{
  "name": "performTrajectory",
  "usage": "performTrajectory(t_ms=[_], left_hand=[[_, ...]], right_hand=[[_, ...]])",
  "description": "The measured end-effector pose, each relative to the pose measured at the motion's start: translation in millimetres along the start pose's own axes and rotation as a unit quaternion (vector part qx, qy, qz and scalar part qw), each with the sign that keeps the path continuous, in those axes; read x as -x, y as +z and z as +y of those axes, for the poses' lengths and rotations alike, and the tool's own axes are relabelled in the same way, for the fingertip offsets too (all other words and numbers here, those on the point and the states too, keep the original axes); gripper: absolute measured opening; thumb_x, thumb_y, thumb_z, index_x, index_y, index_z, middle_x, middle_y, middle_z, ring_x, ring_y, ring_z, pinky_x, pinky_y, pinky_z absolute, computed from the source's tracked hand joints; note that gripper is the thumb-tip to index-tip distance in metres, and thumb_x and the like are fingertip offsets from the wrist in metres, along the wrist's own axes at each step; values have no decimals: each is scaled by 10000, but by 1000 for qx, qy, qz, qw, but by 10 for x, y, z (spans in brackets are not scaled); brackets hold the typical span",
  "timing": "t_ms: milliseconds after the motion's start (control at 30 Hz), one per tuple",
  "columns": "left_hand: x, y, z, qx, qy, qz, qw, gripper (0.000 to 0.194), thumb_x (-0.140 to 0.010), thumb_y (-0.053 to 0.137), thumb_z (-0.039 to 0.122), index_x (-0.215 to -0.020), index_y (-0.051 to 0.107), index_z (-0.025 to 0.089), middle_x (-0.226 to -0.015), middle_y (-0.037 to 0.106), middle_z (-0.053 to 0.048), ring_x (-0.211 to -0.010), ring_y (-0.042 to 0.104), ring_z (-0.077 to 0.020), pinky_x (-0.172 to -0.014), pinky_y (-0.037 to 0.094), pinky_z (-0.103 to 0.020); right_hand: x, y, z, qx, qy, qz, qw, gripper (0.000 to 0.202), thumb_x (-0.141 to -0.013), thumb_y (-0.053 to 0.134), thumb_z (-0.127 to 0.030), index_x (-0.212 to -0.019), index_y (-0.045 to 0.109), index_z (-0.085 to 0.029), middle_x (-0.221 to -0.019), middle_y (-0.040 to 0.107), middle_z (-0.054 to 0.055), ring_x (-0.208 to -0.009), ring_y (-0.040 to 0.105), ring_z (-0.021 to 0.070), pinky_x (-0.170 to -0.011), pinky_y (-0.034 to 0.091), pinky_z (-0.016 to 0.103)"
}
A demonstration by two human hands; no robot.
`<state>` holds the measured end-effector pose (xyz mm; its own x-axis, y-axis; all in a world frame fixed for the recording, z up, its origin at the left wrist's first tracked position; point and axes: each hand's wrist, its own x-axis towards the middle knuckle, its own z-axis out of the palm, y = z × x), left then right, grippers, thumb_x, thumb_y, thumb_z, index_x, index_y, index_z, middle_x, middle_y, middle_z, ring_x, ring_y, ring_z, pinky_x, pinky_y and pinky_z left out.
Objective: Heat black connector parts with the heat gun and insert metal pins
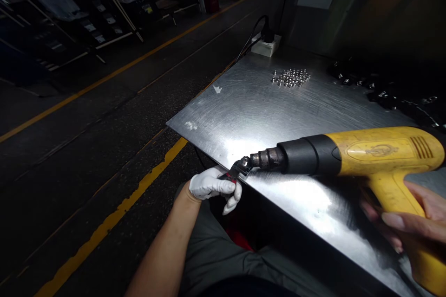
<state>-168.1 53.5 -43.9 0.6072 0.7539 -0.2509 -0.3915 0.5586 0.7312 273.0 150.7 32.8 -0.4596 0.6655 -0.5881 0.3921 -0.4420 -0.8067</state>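
My right hand [411, 218], bare, is wrapped round the handle of a yellow heat gun [383, 151] at the right. The gun's stepped metal nozzle points left, close to a small metal fitting [245, 162]. My left hand [216, 187], in a white glove, is closed on dark pliers [231, 176] with red on the handles. The plier jaws are at the fitting, above the table's near edge. Whether nozzle and fitting touch, I cannot tell.
On the metal table [216, 116] lies a cluster of small metal fittings [292, 77]. Dark parts with metal ends [383, 95] lie at the back right. A white power strip [266, 45] with a black plug sits at the far corner. Racks stand beyond the floor.
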Motion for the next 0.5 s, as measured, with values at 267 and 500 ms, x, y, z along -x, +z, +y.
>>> performTrajectory(t_ms=[267, 500], left_hand=[[4, 3, 8, -1, -5, 0, 1000, 307, -826, 748, 376, -865, 734, 72, -668, 672, -104, -598, 678, -248, -555, 522, -355], [6, 5, 17, 1, -6, -4, 1000, 302, -828, 747, 369, -868, 740, 70, -672, 671, -106, -603, 681, -251, -555, 522, -356]], right_hand=[[15, 7, 1, 2, -5, 3, 1000, 383, -690, 814, -499, -954, 680, -255, -889, 656, 56, -530, 578, 211, -451, 548, 360], [5, -23, 45, 6, 6, 3, 1000, 376, -701, 816, -488, -967, 681, -260, -864, 660, 52, -534, 584, 215, -464, 555, 361]])
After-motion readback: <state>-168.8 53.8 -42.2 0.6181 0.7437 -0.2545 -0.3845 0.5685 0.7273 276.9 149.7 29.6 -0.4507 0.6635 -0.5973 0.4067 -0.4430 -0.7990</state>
